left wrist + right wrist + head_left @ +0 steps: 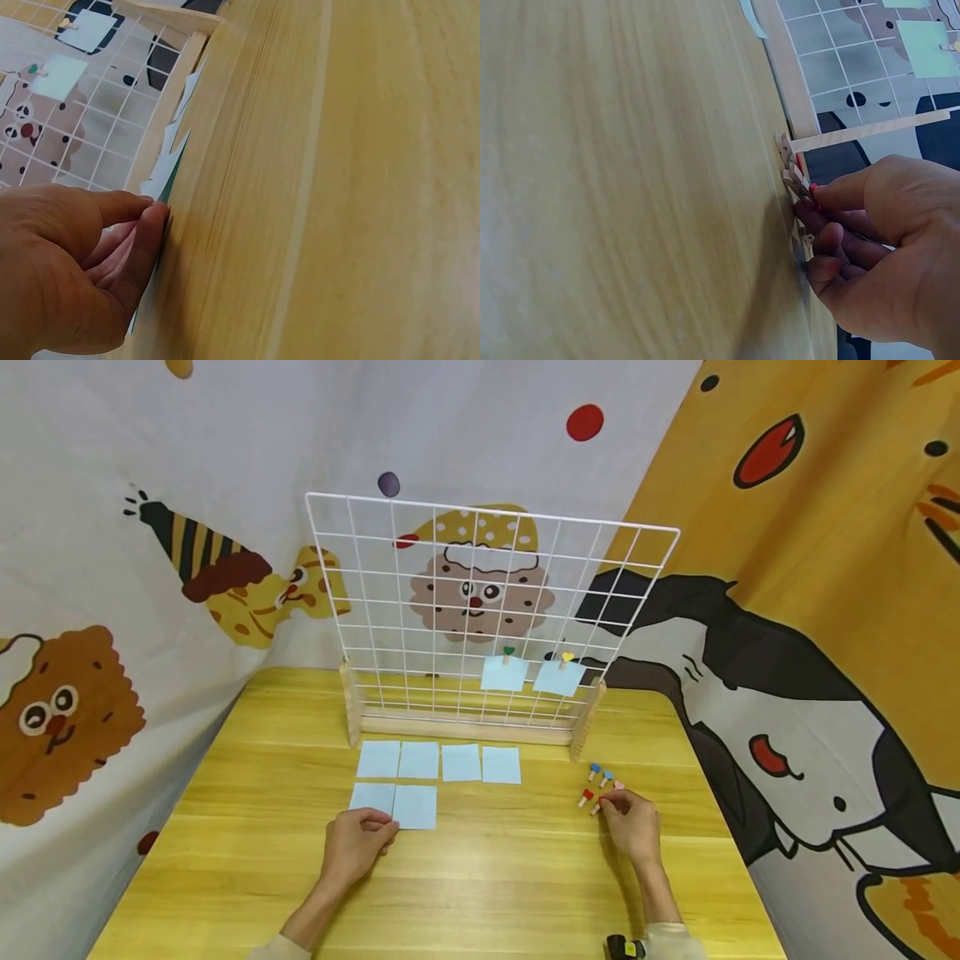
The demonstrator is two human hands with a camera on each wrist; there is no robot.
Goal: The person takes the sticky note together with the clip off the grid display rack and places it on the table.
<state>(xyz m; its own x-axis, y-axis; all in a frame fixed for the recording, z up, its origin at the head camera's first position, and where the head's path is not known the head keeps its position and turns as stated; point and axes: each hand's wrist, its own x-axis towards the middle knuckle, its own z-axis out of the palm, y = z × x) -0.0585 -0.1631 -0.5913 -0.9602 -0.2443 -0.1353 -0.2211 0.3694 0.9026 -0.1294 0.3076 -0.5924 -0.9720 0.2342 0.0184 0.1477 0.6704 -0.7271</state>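
Note:
My left hand (360, 843) pinches the lower left corner of a light blue paper square (417, 808), between thumb and finger; in the left wrist view this sheet (171, 166) tilts off the table. Another blue square (372, 795) lies partly under that hand. At the right, my right hand (633, 828) grips a small wooden clothespin with a red top (801, 181). Around its fingertips lie several more mini clothespins (586, 797), with blue, red and pink tops. The curled fingers partly cover the pink one.
A white wire grid (480, 610) stands upright in a wooden base (465, 729) at the back. Two blue squares hang on it from clothespins, green-topped (507, 653) and yellow-topped (567, 658). A row of several blue squares (461, 763) lies before the base. A printed curtain (262, 435) hangs behind.

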